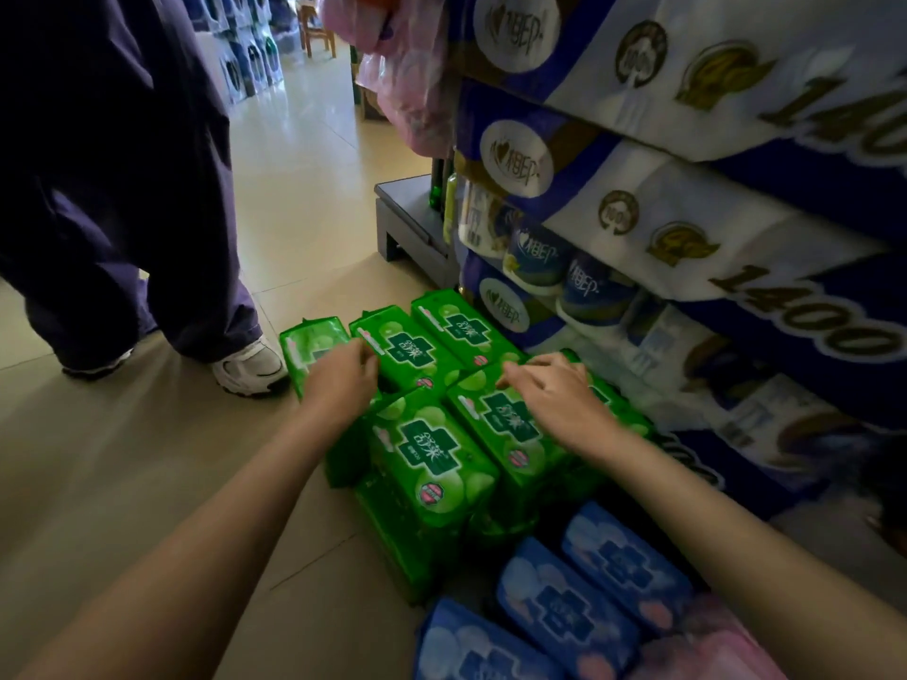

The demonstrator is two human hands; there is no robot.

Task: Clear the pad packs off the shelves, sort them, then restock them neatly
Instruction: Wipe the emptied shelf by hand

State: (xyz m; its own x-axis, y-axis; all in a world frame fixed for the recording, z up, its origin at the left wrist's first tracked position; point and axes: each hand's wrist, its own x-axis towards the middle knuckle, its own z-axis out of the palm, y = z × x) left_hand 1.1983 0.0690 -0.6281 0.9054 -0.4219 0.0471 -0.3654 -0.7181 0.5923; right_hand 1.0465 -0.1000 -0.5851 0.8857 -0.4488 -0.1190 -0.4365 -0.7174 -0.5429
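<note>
Several green pad packs (432, 454) lie in rows on the tiled floor, stacked two deep at the front. Below them, three blue pad packs (564, 606) lie side by side, with a pink pack (706, 645) at their right. My left hand (343, 380) hovers over the back row, fingers curled, touching the edge of a green pack (407, 350). My right hand (549, 390) rests on a front-row green pack (510, 419), its fingers spread and relaxed.
Big blue-and-white tissue bales (687, 198) are stacked on the right on a grey pallet (412, 223). A person in dark trousers and white trainers (250, 368) stands close at the left. Pink bags (407, 90) hang further back.
</note>
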